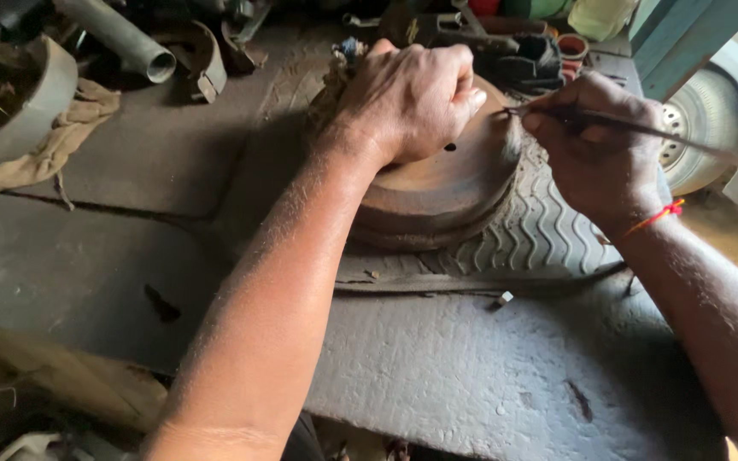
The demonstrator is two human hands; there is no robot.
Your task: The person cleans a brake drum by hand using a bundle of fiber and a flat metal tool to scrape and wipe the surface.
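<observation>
Bare forearms, one thread band

Both arms are bare from hand to elbow, no sleeves or gloves showing. The right hand (595, 149) has a thin red-orange thread band (655, 218) tied at its wrist; the left hand (407, 98) wears no ring, watch or band.

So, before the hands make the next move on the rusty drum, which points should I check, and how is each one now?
1. Left hand presses on top of the rusty brake drum: ok.
2. Drum lies flat on the tyre piece: ok, no tilt seen.
3. Right hand grips the thin rod firmly: ok; its tip is at the drum's rim.
4. Left fingers stay away from the rod's tip: not ok, the knuckles are very close.
5. What the left fist holds: cannot tell, a rag seems to show behind it.
6. Loose metal parts behind the drum stay out of the way: ok.
</observation>
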